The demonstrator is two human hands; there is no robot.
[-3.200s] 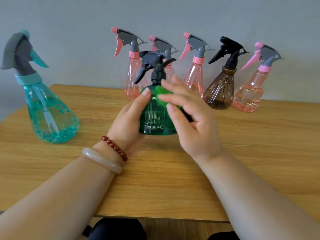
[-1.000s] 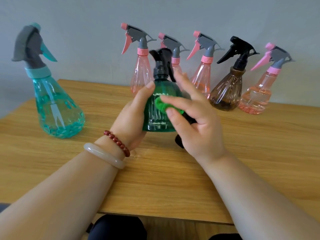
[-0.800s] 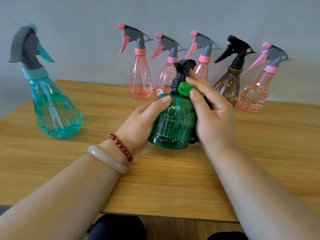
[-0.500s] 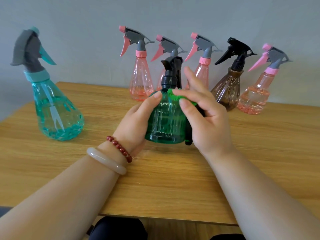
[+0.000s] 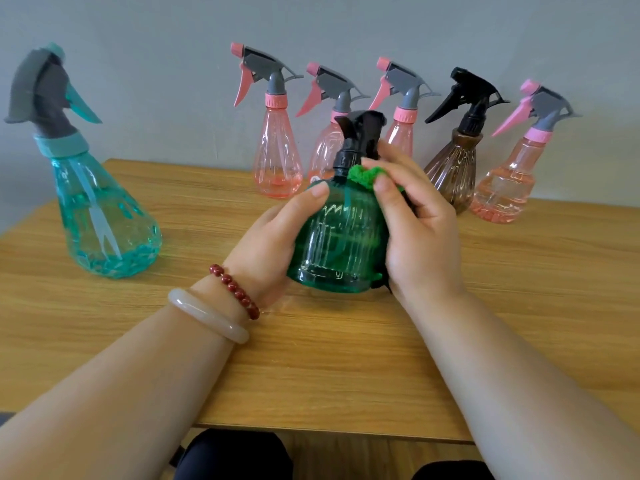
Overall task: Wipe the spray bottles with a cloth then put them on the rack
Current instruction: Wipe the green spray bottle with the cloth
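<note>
The green see-through plastic spray bottle (image 5: pixel 341 244) with a black trigger head is in the middle of the wooden desk (image 5: pixel 311 358), between the two hands. It leans a little, and I cannot tell if its base touches the desk. The left hand (image 5: pixel 277 244) grips the side of the bottle, with the thumb up on the shoulder. The right hand (image 5: pixel 422 233) is curled on the other side and pinches a fluffy green cloth (image 5: pixel 363 174) against the shoulder, just under the black collar.

The bottle looks almost empty, so I judge it is light. The ribbed wall seems thin and may give when squeezed hard. The plastic is smooth and could slip in the fingers. The wide lower body is a good place for holding during wiping. For carrying, the neck under the trigger seems safer.

A teal spray bottle (image 5: pixel 104 220) stands apart on the left. Four pink spray bottles (image 5: pixel 277 157) and one brown spray bottle (image 5: pixel 453 168) stand along the wall behind. No rack is visible.
</note>
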